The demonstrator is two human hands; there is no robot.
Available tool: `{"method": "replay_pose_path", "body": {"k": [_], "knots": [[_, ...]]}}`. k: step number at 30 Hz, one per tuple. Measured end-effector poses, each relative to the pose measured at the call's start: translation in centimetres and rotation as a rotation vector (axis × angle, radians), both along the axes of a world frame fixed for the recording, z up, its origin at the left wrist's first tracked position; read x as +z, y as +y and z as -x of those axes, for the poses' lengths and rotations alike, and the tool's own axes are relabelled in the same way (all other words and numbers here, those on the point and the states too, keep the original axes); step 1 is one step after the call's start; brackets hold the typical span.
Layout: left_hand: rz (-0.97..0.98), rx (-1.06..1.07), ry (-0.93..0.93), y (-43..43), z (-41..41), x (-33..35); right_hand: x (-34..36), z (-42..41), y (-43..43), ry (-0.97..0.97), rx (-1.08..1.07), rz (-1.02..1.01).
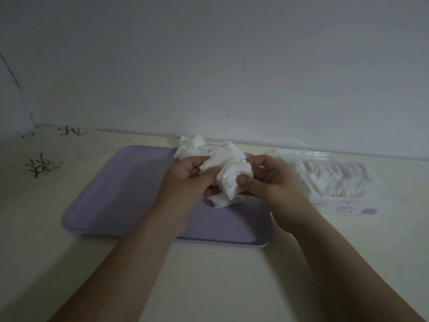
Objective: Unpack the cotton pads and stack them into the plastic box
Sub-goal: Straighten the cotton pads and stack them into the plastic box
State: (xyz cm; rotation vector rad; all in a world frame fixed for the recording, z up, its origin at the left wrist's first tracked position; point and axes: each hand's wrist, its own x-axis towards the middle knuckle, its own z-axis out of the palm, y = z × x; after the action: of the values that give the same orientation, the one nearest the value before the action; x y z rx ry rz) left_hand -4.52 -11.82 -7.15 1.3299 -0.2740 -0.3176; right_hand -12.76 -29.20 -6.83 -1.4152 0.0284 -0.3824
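Head view: bunch of cotton pads [228, 175] held up between both hands, above the far-right part of a lilac tray [111, 194]. The pads are white, crumpled and uneven, not a neat stack. The lower end of the bunch hangs below the fingers; whether it touches the tray cannot be told.

Left hand [185, 182] grips the left side of the bunch, fingers curled, thumb pressed on top. Right hand [274, 182] grips the right side, thumb on the front, fingers curled behind.

More loose pads [192, 145] lie in a heap just behind the hands, at the tray's far edge near the wall [232, 54].

Right of the tray, a clear pack [334, 180] lies flat on the table [209, 275], with a row of white pads inside and a printed label along its near edge.

Black marks [39, 168] show on the tabletop, far left. Lighting is dim and the tray's left edge is blurred.
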Motion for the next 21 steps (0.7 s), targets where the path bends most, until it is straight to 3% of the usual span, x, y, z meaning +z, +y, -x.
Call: {"method": "replay_pose_path", "body": {"k": [4,7,12,21], "knots": [[0.06,0.198,-0.08,0.6,-0.4,0.5,-0.7,-0.6,-0.4,0.065,-0.127,0.019],[0.168,0.056,-0.097,0.8,-0.4,1.3,-0.8,-0.7,-0.6,0.094,-0.167,0.089],[-0.061,-0.108,-0.143,0.3,0.8,1.2,-0.8,-0.5,-0.3,0.109,-0.068,0.061],[-0.141,-0.106,-0.168,1.1,0.3,1.2,-0.3,-0.2,-0.1,0.127,0.043,-0.005]]}}
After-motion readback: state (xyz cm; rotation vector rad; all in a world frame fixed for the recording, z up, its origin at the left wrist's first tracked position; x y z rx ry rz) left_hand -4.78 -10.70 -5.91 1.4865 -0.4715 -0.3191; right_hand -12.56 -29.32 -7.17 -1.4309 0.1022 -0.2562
